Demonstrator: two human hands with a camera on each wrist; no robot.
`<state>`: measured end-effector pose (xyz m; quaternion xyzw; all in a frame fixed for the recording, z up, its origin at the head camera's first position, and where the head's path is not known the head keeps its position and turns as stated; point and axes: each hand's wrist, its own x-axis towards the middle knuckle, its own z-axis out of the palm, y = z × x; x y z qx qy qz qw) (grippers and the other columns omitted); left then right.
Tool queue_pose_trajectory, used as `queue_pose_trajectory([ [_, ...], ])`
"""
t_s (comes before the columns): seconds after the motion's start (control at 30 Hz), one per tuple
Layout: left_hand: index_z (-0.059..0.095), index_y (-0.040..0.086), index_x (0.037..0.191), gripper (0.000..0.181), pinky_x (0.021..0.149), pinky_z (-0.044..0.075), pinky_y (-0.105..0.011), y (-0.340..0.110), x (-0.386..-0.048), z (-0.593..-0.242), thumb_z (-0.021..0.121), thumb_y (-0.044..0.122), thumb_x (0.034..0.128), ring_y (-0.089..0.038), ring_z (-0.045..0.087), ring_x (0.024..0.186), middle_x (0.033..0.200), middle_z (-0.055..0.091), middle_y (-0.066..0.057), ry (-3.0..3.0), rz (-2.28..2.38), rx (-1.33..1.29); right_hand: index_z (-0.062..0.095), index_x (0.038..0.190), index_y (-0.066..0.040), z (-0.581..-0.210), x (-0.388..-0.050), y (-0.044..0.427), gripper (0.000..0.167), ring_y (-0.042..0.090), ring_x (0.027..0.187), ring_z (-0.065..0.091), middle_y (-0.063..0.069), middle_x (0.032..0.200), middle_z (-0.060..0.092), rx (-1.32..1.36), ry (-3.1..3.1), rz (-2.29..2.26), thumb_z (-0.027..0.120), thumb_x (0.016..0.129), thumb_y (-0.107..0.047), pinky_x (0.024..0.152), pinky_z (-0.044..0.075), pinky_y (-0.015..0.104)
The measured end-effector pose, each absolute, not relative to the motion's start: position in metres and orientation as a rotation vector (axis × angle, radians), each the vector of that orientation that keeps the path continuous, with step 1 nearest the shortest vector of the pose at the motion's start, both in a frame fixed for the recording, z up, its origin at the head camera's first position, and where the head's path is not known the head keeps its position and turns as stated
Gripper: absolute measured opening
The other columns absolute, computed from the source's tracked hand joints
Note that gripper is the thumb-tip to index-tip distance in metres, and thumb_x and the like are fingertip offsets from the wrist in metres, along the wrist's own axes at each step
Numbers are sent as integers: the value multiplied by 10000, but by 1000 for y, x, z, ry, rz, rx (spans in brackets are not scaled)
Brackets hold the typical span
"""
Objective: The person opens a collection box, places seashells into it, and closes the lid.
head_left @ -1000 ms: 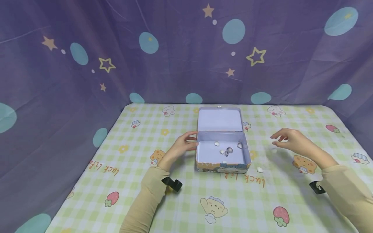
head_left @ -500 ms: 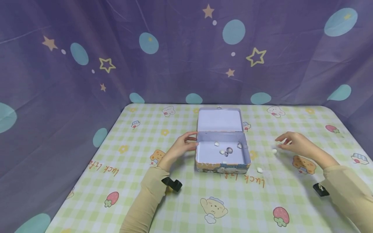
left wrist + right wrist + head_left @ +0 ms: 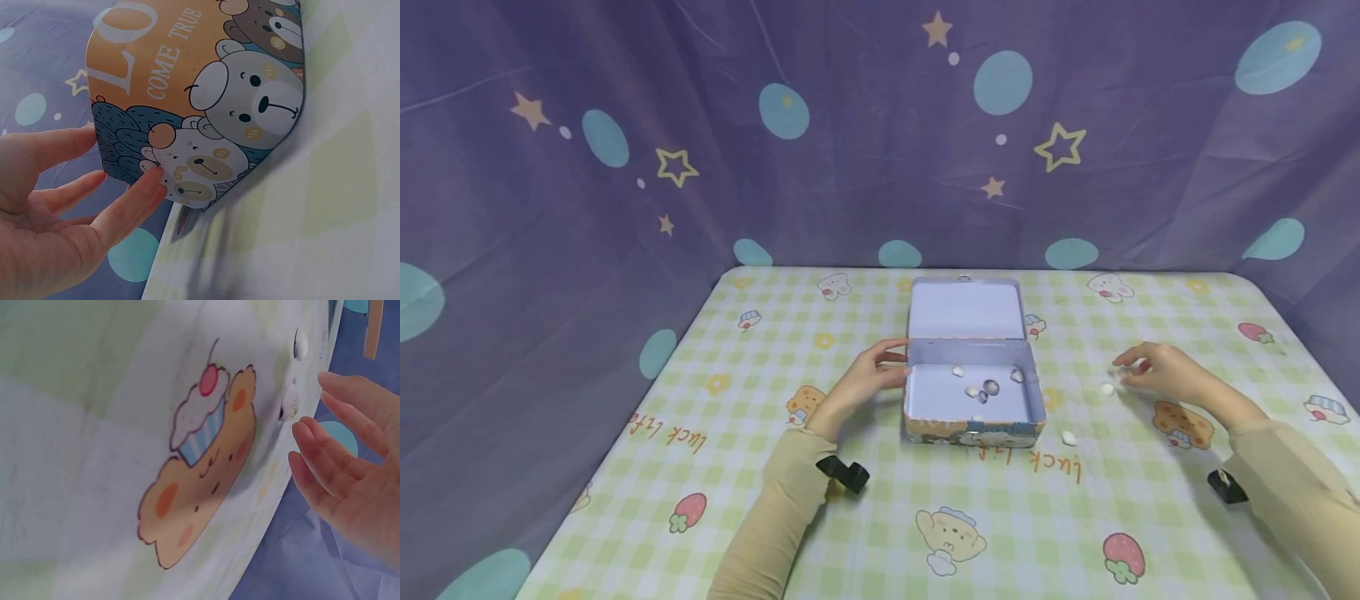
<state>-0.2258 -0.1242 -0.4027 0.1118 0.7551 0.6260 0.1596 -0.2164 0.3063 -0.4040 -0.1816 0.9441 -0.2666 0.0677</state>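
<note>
A tin box point(image 3: 974, 433) with its lid point(image 3: 966, 308) raised stands on the table, several small shells point(image 3: 991, 387) inside it. The left hand point(image 3: 868, 375) touches the box's left side with spread fingertips; in the left wrist view that hand point(image 3: 75, 206) lies against the printed bear side point(image 3: 206, 112). Right of the box, the right hand point(image 3: 1161, 371) hovers just beside a white shell point(image 3: 1107, 389), fingers relaxed and holding nothing visible. Another white shell point(image 3: 1069, 438) lies nearer the box's front right corner. In the right wrist view the hand point(image 3: 356, 462) has loosely bent fingers near a shell point(image 3: 289, 403).
A checked cloth with cartoon prints point(image 3: 951, 533) covers the table point(image 3: 700, 517). Purple curtains point(image 3: 865, 200) hang behind and at the sides. Each wrist wears a black mount, seen at the left point(image 3: 843, 474) and right point(image 3: 1227, 487).
The right hand has shifted slightly right and down, and the shell beside it shows more plainly than a second ago. The left hand and the box have stayed in place.
</note>
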Motion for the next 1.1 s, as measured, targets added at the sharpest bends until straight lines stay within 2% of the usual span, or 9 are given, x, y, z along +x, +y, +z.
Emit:
queue_pose_trajectory([
  [0.3, 379, 22, 1318, 508, 812, 528, -314, -124, -227, -402, 565, 20, 845, -347, 513, 1038, 1232, 414, -273, 2138, 1786, 317, 635, 971, 48, -413, -223, 310, 248, 218, 752, 560, 164, 902, 614, -526, 2846, -776, 670, 758, -74, 576, 475, 278],
  [0.43, 352, -2, 1328, 521, 827, 520, -317, -124, -221, -392, 555, 11, 849, -343, 506, 1039, 1252, 383, -298, 2114, 1778, 322, 643, 953, 45, -415, -226, 311, 235, 218, 745, 564, 172, 898, 618, -533, 2843, -775, 675, 746, -62, 596, 493, 312],
  [0.73, 396, 24, 1306, 492, 812, 528, -326, -124, -225, -402, 561, 8, 842, -324, 529, 1013, 1216, 422, -276, 2126, 1816, 316, 659, 908, 34, -419, -232, 313, 205, 256, 766, 574, 146, 873, 637, -540, 2850, -738, 674, 736, -75, 678, 505, 418],
  [0.93, 396, 29, 1307, 496, 809, 530, -324, -123, -225, -402, 564, 13, 841, -324, 527, 1011, 1218, 423, -266, 2138, 1804, 314, 663, 894, 38, -419, -235, 313, 228, 217, 749, 565, 122, 846, 646, -519, 2826, -764, 706, 723, -107, 662, 491, 344],
  [1.1, 397, 40, 1309, 503, 810, 529, -314, -124, -226, -402, 568, 13, 838, -315, 524, 1016, 1215, 433, -245, 2145, 1796, 306, 662, 899, 46, -421, -237, 316, 259, 132, 725, 560, 126, 847, 653, -485, 2800, -831, 721, 713, -123, 642, 484, 241],
])
